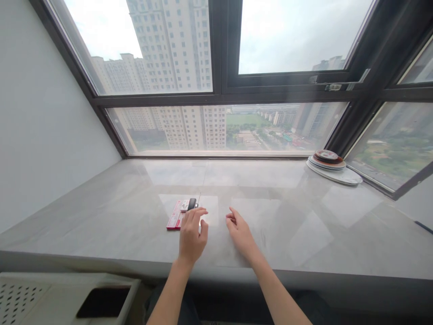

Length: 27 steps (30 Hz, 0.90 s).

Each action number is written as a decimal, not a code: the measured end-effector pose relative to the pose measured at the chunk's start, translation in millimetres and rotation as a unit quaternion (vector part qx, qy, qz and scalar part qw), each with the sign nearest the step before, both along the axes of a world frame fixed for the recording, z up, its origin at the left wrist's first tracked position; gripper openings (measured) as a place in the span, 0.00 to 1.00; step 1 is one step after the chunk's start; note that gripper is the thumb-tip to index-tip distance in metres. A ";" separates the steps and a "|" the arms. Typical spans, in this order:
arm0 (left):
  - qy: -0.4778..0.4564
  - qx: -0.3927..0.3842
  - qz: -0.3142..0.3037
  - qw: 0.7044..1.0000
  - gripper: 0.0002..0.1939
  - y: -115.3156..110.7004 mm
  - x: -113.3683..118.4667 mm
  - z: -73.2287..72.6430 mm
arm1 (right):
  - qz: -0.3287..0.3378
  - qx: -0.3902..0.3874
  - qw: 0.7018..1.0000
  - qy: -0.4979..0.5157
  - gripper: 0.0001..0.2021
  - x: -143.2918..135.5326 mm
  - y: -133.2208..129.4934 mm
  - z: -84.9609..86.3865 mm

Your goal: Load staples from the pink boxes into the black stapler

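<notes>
On the grey marble sill (pixel 135 225) lies a flat red and white box (pixel 174 216), with a smaller white packet (pixel 184 205) and a black object (pixel 191 204) at its upper right. My left hand (pixel 193 234) is over the box's right side and hides part of it; its fingers are bent and apart, with nothing between thumb and fingers. To the right, my right hand (pixel 239 231) is near the sill's surface, its index finger pointing forward and the other fingers curled. Whether those curled fingers hold anything is hidden.
Stacked plates (pixel 328 163) rest on a white oval one (pixel 352 177) at the sill's back right corner. Dark-framed windows (pixel 216 98) rise behind. Below the front edge at left is a pale perforated plastic piece (pixel 61 298) with a dark opening.
</notes>
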<state>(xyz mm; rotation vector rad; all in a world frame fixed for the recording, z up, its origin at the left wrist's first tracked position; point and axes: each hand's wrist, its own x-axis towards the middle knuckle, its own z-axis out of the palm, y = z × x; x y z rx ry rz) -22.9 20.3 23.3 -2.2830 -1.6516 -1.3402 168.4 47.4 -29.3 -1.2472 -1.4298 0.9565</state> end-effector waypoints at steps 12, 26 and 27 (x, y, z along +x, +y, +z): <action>0.216 -0.142 -0.030 0.966 0.31 -8.0 72.5 -45.2 | -0.081 -0.024 0.836 -0.542 0.30 106.3 -54.2 4.7; 0.218 -0.147 -0.029 0.964 0.30 -11.9 73.3 -40.9 | -0.088 -0.031 0.827 -0.554 0.30 100.8 -56.3 7.3; 0.214 -0.147 -0.031 0.965 0.30 -11.8 73.1 -40.8 | -0.088 -0.031 0.828 -0.552 0.30 100.7 -56.5 7.6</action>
